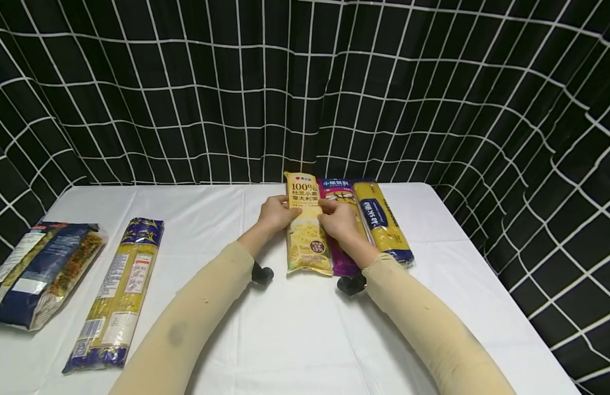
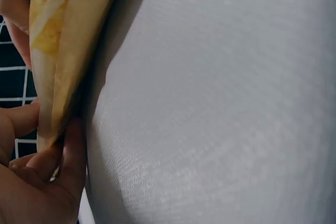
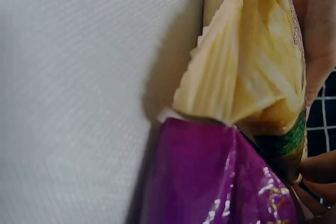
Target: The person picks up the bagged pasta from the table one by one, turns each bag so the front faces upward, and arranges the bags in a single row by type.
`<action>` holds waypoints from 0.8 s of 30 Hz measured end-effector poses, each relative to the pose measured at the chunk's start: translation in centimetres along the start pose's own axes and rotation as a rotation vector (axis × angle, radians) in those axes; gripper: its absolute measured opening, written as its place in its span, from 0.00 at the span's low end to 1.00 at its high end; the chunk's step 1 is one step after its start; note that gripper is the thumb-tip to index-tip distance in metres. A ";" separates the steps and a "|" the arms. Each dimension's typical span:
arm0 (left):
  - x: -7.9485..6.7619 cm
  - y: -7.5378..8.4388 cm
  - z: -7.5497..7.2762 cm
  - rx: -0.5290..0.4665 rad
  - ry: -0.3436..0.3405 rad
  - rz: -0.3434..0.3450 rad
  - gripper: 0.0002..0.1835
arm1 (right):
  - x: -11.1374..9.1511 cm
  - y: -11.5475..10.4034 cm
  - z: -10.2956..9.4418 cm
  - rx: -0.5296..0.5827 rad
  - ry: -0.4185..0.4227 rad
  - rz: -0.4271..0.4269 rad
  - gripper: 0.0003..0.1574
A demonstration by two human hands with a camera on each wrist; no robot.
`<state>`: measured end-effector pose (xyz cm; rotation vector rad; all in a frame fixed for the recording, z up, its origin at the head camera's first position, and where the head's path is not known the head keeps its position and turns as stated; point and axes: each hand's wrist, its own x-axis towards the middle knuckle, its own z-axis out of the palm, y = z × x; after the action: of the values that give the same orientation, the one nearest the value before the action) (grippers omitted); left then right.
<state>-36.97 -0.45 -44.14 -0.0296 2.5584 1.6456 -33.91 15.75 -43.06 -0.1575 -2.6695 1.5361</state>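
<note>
A pale yellow pasta packet [image 1: 308,238] with Chinese lettering lies lengthwise at the far middle of the table. My left hand [image 1: 275,214] grips its left edge, thumb on top; in the left wrist view the fingers [image 2: 73,163] reach round the packet's side [image 2: 79,40]. On the opposite edge, my right hand [image 1: 340,222] holds it between thumb and fingers. Beneath the right hand is a purple pasta packet [image 1: 337,189], its shiny end [image 3: 194,166] overlapping the yellow packet [image 3: 268,56] in the right wrist view. Right of these lies a yellow and navy pasta packet [image 1: 379,214].
Toward the left, a long spaghetti packet [image 1: 119,291] with blue ends lies slanted on the white tablecloth [image 1: 295,334]. A wider navy pasta bag [image 1: 43,274] sits at the left edge. Behind the table hangs a black curtain [image 1: 265,99] with a white grid.
</note>
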 end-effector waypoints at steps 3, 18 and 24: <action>0.0 0.1 0.0 0.021 0.023 0.010 0.28 | 0.1 -0.2 0.1 -0.008 0.004 -0.019 0.30; -1.0 0.4 0.6 0.008 0.036 0.015 0.28 | -0.1 -0.2 -0.4 -0.074 0.030 -0.060 0.28; -1.1 0.5 0.1 0.071 -0.007 0.020 0.28 | -1.5 -0.6 -0.5 -0.110 0.004 -0.100 0.31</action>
<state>-35.95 -0.22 -43.61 0.0064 2.6182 1.5578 -32.37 15.71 -42.34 -0.0310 -2.7151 1.3602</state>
